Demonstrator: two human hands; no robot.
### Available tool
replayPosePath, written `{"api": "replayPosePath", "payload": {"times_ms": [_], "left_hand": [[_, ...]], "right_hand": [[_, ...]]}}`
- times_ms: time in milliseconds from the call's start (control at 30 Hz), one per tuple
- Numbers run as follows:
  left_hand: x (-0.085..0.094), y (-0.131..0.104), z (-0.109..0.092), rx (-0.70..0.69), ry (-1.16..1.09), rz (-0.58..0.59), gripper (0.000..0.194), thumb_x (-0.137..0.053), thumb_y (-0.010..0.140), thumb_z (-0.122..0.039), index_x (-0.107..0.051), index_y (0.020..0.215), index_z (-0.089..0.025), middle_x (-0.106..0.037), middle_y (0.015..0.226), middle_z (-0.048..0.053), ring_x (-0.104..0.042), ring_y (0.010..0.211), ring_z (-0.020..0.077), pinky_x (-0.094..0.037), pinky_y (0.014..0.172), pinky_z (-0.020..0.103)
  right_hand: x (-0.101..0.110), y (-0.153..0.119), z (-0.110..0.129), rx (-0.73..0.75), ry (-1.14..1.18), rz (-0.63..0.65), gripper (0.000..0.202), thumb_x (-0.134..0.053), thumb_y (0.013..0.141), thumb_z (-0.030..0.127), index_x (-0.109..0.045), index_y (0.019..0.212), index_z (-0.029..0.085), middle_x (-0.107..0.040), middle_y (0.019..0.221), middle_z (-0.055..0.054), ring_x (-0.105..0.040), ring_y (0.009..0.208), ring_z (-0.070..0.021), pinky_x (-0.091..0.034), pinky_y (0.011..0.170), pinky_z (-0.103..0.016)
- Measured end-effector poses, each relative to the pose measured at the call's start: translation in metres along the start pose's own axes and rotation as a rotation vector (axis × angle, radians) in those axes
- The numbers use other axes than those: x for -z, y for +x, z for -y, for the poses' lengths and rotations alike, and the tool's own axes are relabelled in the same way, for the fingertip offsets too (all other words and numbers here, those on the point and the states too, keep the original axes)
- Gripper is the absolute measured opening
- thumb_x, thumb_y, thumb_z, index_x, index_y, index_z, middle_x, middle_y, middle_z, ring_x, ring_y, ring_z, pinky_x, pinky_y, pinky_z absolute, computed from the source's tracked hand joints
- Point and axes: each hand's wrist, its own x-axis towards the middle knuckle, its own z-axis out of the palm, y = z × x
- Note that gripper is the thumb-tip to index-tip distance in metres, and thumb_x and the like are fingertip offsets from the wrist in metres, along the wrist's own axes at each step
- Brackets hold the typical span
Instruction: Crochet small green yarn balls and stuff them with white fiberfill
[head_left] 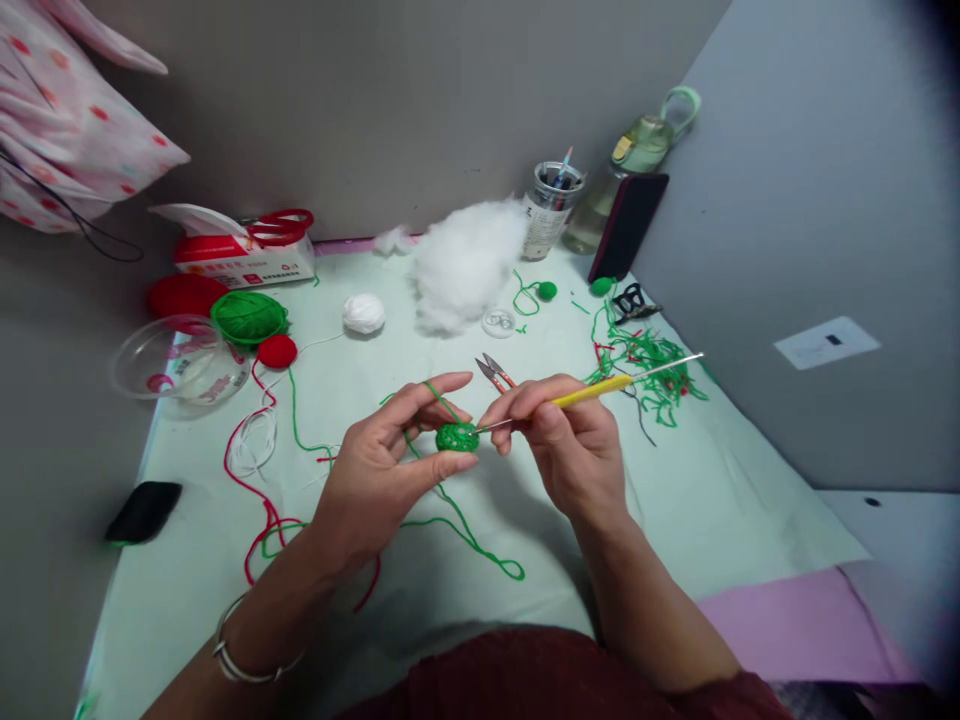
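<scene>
Matt green yarn piece (pixel 457 437), shiny metal hook shaft (pixel 667 367) with smooth yellow handle (pixel 592 391), fluffy white stuffing (pixel 469 265).

Stuffing (pixel 471 262) behind thread snips (pixel 495 372)

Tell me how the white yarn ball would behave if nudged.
The white yarn ball would probably roll, being round and unpropped. It may unwind a little, since a loose strand trails from it. Wound yarn suggests it is light and soft.
</scene>
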Motion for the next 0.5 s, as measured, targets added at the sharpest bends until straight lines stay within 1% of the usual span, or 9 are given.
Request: {"api": "replayPosePath", "payload": {"times_ms": [100,200,333,500], "left_hand": [[0.0013,0.0002,0.0013,-0.002,0.003,0.003,0.054,-0.09,0.074,-0.016,-0.077,0.126,-0.029,-0.071,0.089,-0.002,-0.066,0.092,0.0151,-0.051,0.092,0.029],[0.0019,0.0003,0.003,-0.017,0.014,0.005,0.053,-0.09,0.075,-0.017,-0.078,0.125,-0.031,-0.071,0.09,-0.002,-0.066,0.093,0.0149,-0.05,0.094,0.029],[0.0022,0.0003,0.0038,-0.024,0.042,0.004,0.052,-0.09,0.075,-0.016,-0.079,0.123,-0.032,-0.072,0.091,-0.002,-0.067,0.093,0.0154,-0.05,0.096,0.03],[0.0034,0.0004,0.0044,-0.022,0.059,0.004,0.053,-0.091,0.075,-0.016,-0.079,0.123,-0.033,-0.072,0.091,-0.002,-0.067,0.093,0.0154,-0.052,0.095,0.029]], "right_hand": [[0.0001,0.0,0.0013,0.021,-0.015,0.039,0.018,-0.058,0.106,0.028,-0.075,0.104,0.023,-0.078,0.098,-0.004,-0.071,0.078,-0.0138,-0.06,0.07,-0.029],[-0.0002,0.0002,0.0043,0.063,-0.1,0.056,0.019,-0.058,0.106,0.025,-0.077,0.105,0.023,-0.078,0.097,-0.005,-0.07,0.079,-0.0143,-0.06,0.07,-0.031],[0.0008,0.0009,0.0085,0.1,-0.208,0.065,0.02,-0.057,0.106,0.024,-0.077,0.106,0.023,-0.077,0.096,-0.005,-0.07,0.079,-0.0143,-0.059,0.07,-0.031],[0.0013,0.0012,0.01,0.135,-0.286,0.088,0.021,-0.056,0.106,0.023,-0.077,0.106,0.023,-0.076,0.096,-0.004,-0.07,0.079,-0.0142,-0.059,0.07,-0.03]]}}
